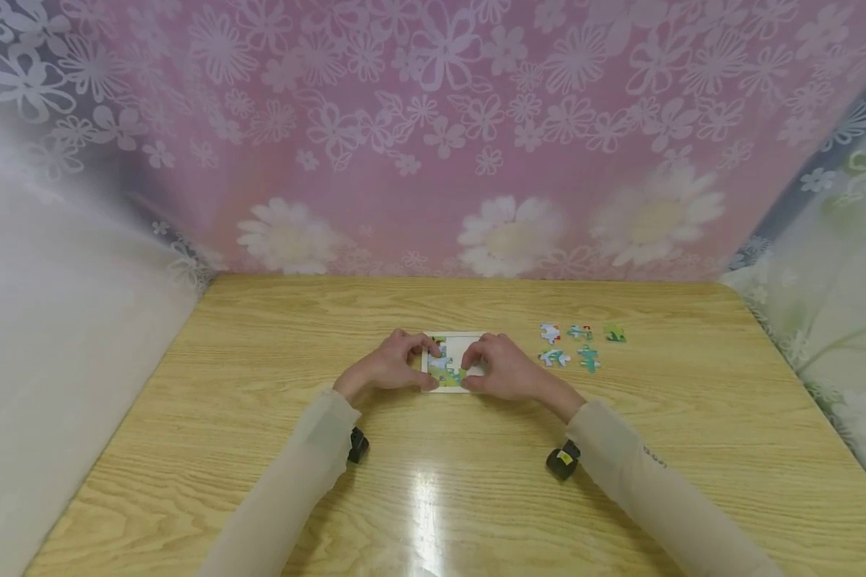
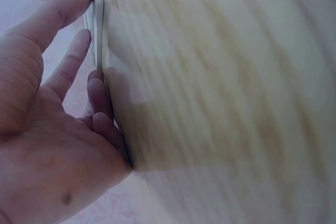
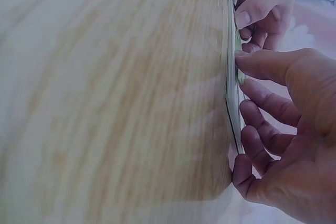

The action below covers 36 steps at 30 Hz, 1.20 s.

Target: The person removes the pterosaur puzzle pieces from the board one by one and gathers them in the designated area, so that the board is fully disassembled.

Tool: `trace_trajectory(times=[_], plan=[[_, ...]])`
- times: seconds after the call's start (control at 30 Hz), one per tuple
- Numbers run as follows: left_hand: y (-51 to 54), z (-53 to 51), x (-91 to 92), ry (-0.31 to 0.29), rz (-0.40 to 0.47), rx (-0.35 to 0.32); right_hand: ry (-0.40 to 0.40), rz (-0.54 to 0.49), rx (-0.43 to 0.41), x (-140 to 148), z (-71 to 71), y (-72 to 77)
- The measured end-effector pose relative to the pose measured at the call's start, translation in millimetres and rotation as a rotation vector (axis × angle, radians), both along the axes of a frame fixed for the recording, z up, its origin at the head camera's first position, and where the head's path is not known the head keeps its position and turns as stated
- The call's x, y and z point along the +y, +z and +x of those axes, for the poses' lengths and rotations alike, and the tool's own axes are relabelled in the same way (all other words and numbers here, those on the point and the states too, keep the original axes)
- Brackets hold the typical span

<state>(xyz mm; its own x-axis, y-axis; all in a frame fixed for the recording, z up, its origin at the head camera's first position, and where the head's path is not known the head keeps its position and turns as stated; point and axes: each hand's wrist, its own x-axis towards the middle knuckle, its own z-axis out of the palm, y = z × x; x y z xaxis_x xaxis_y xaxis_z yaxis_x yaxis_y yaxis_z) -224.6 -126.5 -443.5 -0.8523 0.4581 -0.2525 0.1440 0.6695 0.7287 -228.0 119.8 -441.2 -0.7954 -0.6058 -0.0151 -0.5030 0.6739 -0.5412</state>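
Observation:
A small jigsaw puzzle frame (image 1: 456,334) with a white rim lies on the table, its left part filled with printed pieces. My left hand (image 1: 390,363) holds its left end, thumb at the near edge and index finger over the pieces. In the left wrist view, the left hand (image 2: 58,124) has its lower fingers curled against the frame's side (image 2: 98,24). My right hand (image 1: 505,369) pinches a green jigsaw piece (image 1: 463,373) over the frame. That piece (image 3: 240,72) shows edge-on between thumb and index finger in the right wrist view; its exact fit is hidden.
Several loose jigsaw pieces (image 1: 583,332) lie in two rows on the table right of the frame. The wood-grain table (image 1: 260,336) ends at a pink flowered curtain (image 1: 375,160) behind. Black wrist cameras (image 1: 563,461) hang under both sleeves.

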Motion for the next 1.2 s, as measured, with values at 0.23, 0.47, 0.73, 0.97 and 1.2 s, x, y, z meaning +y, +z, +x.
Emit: trace_trajectory(times=[0.23,0.47,0.73,0.97,1.2], plan=[[1.6,0.6,2.2,0.017,-0.015,0.009,0.001,0.005,-0.018,1.3,-2.0,-1.9],[-0.3,1.6,2.1,0.027,-0.007,-0.008,0.014,-0.028,-0.039,1.1,-1.8,-3.6],[-0.1,1.5,2.4,0.053,-0.042,-0.006,0.02,-0.074,-0.109,-3.5,-3.9,-3.4],[5.8,4.2,6.2,0.053,-0.091,0.033,0.004,-0.055,-0.131,-4.2,-5.1,-3.0],[4.0,4.6,6.3,0.068,-0.068,0.024,0.011,-0.086,-0.144,-2.5,-4.4,-4.8]])
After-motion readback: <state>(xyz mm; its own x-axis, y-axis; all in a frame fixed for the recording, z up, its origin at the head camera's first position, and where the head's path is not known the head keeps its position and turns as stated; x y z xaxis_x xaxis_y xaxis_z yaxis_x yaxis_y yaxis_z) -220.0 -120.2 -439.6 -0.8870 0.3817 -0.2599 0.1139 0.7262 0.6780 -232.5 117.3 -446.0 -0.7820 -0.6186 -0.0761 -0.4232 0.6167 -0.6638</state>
